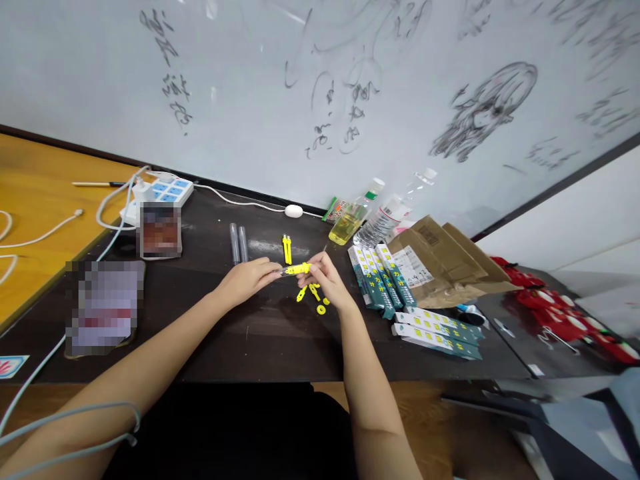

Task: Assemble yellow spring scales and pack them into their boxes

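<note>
**First:** And here we are above the dark table (270, 347), both hands together near the middle! We have the right hand (327, 279) at one end of the yellow piece (299, 269), fingers closed on it.

**Second:** At the other end, we find the left hand (253, 277), palm down, its fingers narrow and pinched at the clear-looking tip. So the yellow piece sits between both hands, held just above the tabletop, lying almost level.

**First:** Just below it we spot small yellow parts (301, 294) scattered close by, and a yellow ring (321, 310) nearest us, flat on the wood!

**Second:** Beyond the hands, we've a pair of slim yellow sticks (287, 250) side by side, and to their left two grey see-through tubes (243, 244), close together.

**First:** Over on the right, we count a cluster of white-and-green boxes (399, 275), with more of them lower down, beside the brown cardboard package (453, 257).

**Second:** And behind those boxes, a bottle of yellow liquid (347, 223) next to a clear water bottle (377, 223), both near the foot of the scribbled whiteboard (250, 120)!
</note>
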A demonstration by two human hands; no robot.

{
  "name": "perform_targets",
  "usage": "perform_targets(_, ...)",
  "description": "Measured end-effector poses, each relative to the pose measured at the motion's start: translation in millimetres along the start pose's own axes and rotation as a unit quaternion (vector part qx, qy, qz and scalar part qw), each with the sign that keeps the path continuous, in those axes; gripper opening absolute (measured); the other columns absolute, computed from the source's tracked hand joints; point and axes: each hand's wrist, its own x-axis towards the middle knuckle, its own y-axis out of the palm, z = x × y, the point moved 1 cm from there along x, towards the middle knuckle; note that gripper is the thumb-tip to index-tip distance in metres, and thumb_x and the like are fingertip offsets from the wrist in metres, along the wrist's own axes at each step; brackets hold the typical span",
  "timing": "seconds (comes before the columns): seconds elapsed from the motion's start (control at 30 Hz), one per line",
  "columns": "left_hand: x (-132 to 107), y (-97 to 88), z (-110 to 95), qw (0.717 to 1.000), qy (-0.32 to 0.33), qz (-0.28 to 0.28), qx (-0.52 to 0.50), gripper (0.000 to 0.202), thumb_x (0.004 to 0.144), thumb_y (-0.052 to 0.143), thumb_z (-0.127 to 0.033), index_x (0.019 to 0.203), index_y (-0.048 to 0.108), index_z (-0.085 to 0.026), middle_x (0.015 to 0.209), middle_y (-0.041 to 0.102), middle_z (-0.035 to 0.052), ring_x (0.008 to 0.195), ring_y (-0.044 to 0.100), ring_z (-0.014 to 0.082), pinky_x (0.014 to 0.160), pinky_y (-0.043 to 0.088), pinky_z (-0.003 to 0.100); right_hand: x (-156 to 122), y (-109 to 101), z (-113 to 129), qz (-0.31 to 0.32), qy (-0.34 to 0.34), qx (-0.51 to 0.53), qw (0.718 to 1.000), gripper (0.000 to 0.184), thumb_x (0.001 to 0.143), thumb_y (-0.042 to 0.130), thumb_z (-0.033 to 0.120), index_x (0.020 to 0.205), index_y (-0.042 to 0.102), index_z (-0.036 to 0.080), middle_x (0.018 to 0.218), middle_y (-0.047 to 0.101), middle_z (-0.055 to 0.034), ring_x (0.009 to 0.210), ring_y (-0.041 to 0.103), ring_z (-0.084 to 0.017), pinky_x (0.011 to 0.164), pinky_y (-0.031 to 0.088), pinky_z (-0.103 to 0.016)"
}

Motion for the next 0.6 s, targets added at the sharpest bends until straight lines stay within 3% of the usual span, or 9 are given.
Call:
perform_targets(0.1,2,-3.3,1,0.999,-0.014,-0.036,-0.037,0.035,0.094,0.038,-0.042,0.107,0.064,-0.023,0.094,0.064,0.0033,0.083,0.062,0.0175,0.073,0.045,0.028,3,3,-6,-0.044,-0.018,-0.018,0.999,0.024,0.090,0.047,0.043,0.103,0.040,0.024,0.088,0.063,-0.0016,0.070,0.062,-0.013,0.062,0.053,-0.028)
perform_targets(0.2,3,-5.3,7,0.986,-0.058,-0.113,-0.112,0.032,0.093,0.039,-0.041,0.104,0.061,-0.021,0.092,0.065,0.0041,0.079,0.062,0.0165,0.073,0.048,0.028,6,9,-15,-0.101,-0.054,-0.136,0.984,0.021,0.091,0.044,0.038,0.106,0.043,0.024,0.097,0.060,-0.0035,0.077,0.059,-0.013,0.065,0.050,-0.026)
perform_targets(0.27,4,-3.8,13,0.964,-0.099,-0.149,-0.194,0.029,0.092,0.040,-0.041,0.103,0.057,-0.019,0.085,0.064,0.0029,0.062,0.059,0.0122,0.061,0.048,0.025,9,16,-20,-0.060,-0.066,-0.275,0.957,0.014,0.089,0.048,0.033,0.096,0.052,0.022,0.095,0.058,-0.0034,0.081,0.057,-0.014,0.072,0.048,-0.027)
perform_targets(0.33,6,-1.1,20,0.933,-0.125,-0.173,-0.289,0.025,0.091,0.042,-0.040,0.101,0.050,-0.019,0.081,0.061,0.0002,0.048,0.053,0.0077,0.049,0.045,0.022,12,26,-21,0.005,-0.071,-0.402,0.913,0.010,0.088,0.051,0.027,0.090,0.058,0.021,0.094,0.058,-0.0033,0.088,0.055,-0.015,0.080,0.045,-0.028)
perform_targets(0.47,9,-0.3,30,0.878,-0.177,-0.217,-0.389,0.021,0.087,0.045,-0.038,0.100,0.044,-0.021,0.070,0.055,-0.0057,0.036,0.043,0.0045,0.035,0.034,0.016,25,53,-15,0.062,-0.069,-0.549,0.831,0.011,0.089,0.051,0.025,0.092,0.061,0.021,0.096,0.059,-0.0043,0.097,0.054,-0.017,0.085,0.043,-0.029)
perform_targets(0.53,9,-4.2,31,0.873,-0.201,-0.233,-0.378,0.022,0.087,0.045,-0.036,0.103,0.046,-0.021,0.066,0.053,-0.0066,0.035,0.041,0.0047,0.033,0.032,0.016,35,71,-10,0.093,-0.071,-0.588,0.800,0.014,0.090,0.051,0.030,0.092,0.061,0.020,0.097,0.060,-0.0049,0.097,0.055,-0.018,0.084,0.044,-0.029)
perform_targets(0.6,7,-9.8,29,0.888,-0.201,-0.249,-0.329,0.025,0.087,0.045,-0.035,0.107,0.048,-0.021,0.065,0.053,-0.0062,0.037,0.041,0.0053,0.036,0.034,0.017,46,90,-6,0.104,-0.052,-0.620,0.776,0.019,0.090,0.048,0.033,0.093,0.062,0.019,0.098,0.062,-0.0067,0.097,0.057,-0.019,0.082,0.045,-0.029)
